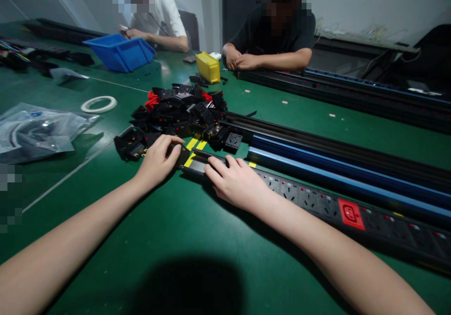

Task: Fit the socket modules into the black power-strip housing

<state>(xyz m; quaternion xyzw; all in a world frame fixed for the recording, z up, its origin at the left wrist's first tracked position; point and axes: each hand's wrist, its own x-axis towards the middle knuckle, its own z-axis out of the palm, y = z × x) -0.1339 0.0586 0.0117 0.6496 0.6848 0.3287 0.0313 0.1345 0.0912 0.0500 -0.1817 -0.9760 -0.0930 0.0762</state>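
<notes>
A long black power strip point(317, 202) with many sockets and one red socket point(350, 213) lies across the green table point(183, 240). My right hand point(237, 181) rests flat on its left end, fingers stretched along the top. My left hand point(158, 160) is curled over a black socket module point(181, 155) at the strip's open end, where yellow wires point(193, 151) show. Just beyond lies a pile of loose black and red socket modules point(179, 113).
More black and blue rails point(334, 160) lie to the right. A yellow bin point(208, 66), a blue bin point(120, 51), a white tape ring point(98, 104) and plastic bags point(38, 129) are about. Two other people sit across the table.
</notes>
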